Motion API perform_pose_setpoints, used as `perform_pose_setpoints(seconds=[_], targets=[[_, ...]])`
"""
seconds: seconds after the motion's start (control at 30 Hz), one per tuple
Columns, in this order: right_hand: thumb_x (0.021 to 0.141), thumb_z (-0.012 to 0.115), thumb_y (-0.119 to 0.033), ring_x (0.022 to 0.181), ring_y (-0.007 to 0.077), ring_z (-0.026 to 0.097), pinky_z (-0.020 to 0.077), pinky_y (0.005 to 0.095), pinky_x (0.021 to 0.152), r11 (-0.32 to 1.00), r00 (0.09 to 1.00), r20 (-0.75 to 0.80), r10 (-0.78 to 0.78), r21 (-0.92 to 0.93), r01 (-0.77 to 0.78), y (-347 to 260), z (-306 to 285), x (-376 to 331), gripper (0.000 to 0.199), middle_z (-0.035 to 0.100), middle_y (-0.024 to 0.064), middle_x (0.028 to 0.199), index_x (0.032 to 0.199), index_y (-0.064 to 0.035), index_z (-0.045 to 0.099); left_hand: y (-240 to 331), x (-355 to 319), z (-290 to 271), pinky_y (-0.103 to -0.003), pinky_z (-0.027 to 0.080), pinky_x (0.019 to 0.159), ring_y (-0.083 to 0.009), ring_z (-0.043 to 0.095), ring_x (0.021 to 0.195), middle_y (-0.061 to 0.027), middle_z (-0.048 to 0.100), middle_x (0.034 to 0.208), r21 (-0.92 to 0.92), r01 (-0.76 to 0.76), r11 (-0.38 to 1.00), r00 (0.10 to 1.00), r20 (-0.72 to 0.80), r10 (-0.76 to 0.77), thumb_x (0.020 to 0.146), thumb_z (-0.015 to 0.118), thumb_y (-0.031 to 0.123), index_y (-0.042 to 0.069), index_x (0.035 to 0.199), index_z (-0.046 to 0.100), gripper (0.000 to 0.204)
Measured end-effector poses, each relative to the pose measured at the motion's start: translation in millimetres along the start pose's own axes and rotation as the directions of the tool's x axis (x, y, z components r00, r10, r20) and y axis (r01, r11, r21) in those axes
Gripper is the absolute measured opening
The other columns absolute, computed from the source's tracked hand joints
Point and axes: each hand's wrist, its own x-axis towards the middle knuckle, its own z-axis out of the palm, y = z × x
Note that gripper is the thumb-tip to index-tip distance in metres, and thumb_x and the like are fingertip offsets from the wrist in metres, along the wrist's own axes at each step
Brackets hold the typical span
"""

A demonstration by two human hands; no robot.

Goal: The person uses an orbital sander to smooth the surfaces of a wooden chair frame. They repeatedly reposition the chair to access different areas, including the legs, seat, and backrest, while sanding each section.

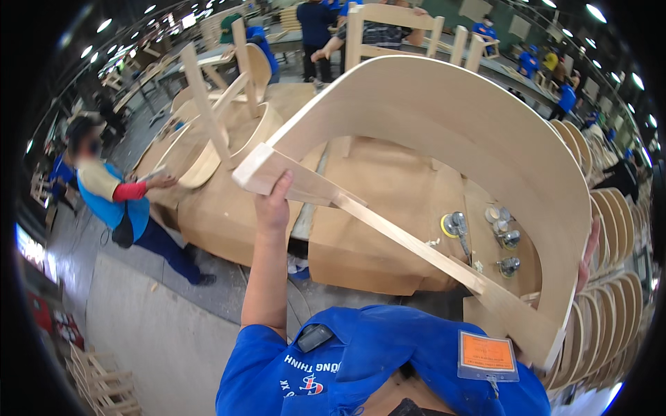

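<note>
A large curved plywood chair shell (444,93) is raised in front of me, tilted, its bend facing away. A straight wooden rail (409,240) spans its two ends. My left hand (273,204) is closed around the shell's left end, thumb lying on the inner face. At the far right, my right hand (588,255) is against the shell's outer side; only part of its fingers shows past the edge, and the rest is hidden behind the wood. Through the frame, a power sander with a yellow pad (454,224) and another sander (508,266) show on the table.
Brown paper covers the worktable (374,267). At its left rests an upturned wooden chair frame (218,128), with a co-worker (114,191) beside it. Stacked curved shells (610,312) stand close on my right. Across the table another person handles a chair frame (395,17).
</note>
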Motion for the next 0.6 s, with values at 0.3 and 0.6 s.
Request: perform_pose_setpoints(seconds=[0.3, 0.6], targets=[[0.088, 0.041, -0.043, 0.107, 0.0366, 0.051, 0.0465, 0.0458, 0.073, 0.966, 0.975, -0.010, 0.224, 0.134, -0.220, -6.7, 20.0, -83.3, 0.052, 0.052, 0.0218, 0.119, 0.120, -0.0037, 0.052, -4.0, -78.8, -78.7, -0.044, 0.031, 0.105, -0.0277, 0.044, 0.123, -0.0132, 0.047, 0.129, 0.089, -0.020, 0.996, 0.999, 0.052, 0.015, 0.080, 0.057, 0.010, 0.000, 0.133, 0.036, 0.058], [0.089, 0.037, -0.046, 0.076, 0.0285, 0.059, 0.0484, 0.0439, 0.055, 0.972, 0.964, -0.127, 0.233, 0.011, -0.233, -18.2, 55.0, -106.0, 0.052, 0.062, 0.0157, 0.094, 0.110, -0.0022, 0.055, 9.2, -105.5, -105.1, -0.042, 0.030, 0.106, -0.0254, 0.043, 0.123, -0.0128, 0.046, 0.130, 0.038, 0.043, 0.998, 0.993, 0.109, -0.047, 0.080, 0.057, 0.001, -0.001, 0.132, 0.039, 0.055]])
